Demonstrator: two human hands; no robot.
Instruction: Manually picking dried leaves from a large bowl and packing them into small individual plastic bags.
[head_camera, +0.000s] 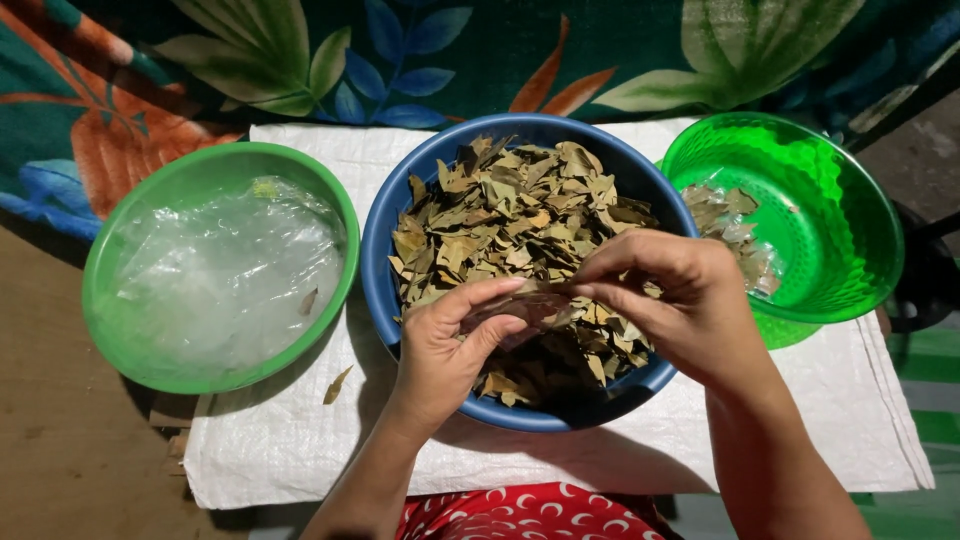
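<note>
A blue bowl (385, 230) heaped with dried brown-green leaves (500, 215) sits in the middle of a white woven cloth (300, 450). Over its near side, my left hand (450, 355) and my right hand (680, 300) meet and pinch the two ends of one dried leaf (530, 305) between thumbs and fingers. To the left stands a green bowl (130, 200) lined with clear plastic sheets (225, 270). At the right, a green slotted basket (850, 200) holds a small pile of packed leaves in clear wrap (735, 225).
One loose leaf (337, 385) lies on the cloth beside the green bowl. A leaf-patterned fabric (400, 50) hangs along the back. Bare brown floor (70, 440) is at the left. A red patterned garment (530, 512) shows at the bottom edge.
</note>
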